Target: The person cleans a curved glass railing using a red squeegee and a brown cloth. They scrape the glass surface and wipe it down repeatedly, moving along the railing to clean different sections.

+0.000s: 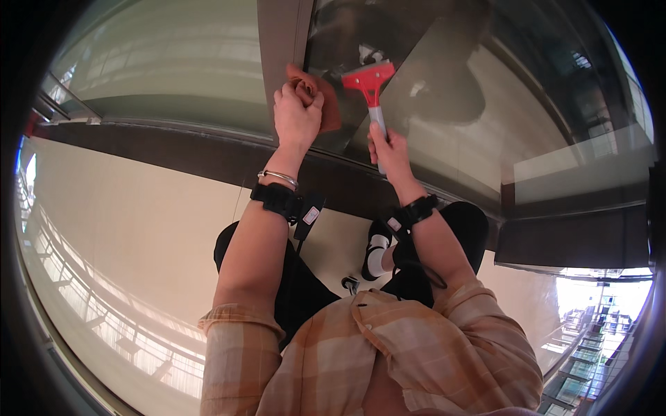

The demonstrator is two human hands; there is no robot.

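Note:
Bunched in my left hand [296, 117] is a reddish-brown cloth [329, 106], its loose part hanging to the right of the fingers. The hand is at the edge where a dark metal frame post [282, 47] meets a glass pane [442, 99]. My right hand [390, 151] grips the grey handle of a scraper [369, 83] with a wide red head. The scraper points upward, its blade edge in front of the glass; whether it touches the pane I cannot tell. Reflections show in the glass.
A second glass pane [171, 67] lies left of the post. Along the bottom of both panes runs a dark sill [182, 151]. Below is a glossy pale floor [130, 192] with reflections. A metal railing [67, 99] appears at far left, and a dark ledge [572, 242] juts out at right.

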